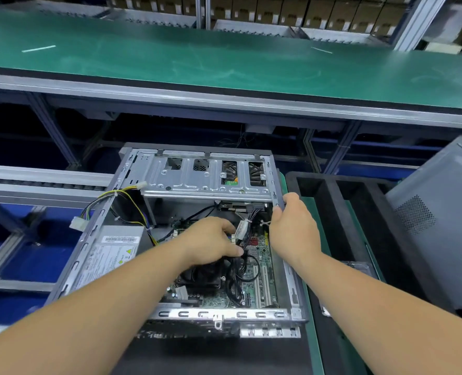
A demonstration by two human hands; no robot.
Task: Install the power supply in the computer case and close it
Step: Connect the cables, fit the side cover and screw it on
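Grey metal makes up the computer case (284, 269), which lies open on its side in front of us. The power supply (111, 255) is a silver box with a white sticker, tucked in the case at 9 o'clock. Yellow and black wires (121, 196) loop from it over the case edge. Our left hand (211, 239) pinches black cables (238, 269) above the green board (262, 247). Our right hand (292, 226) grips the drive cage (208, 174) corner at 2 o'clock.
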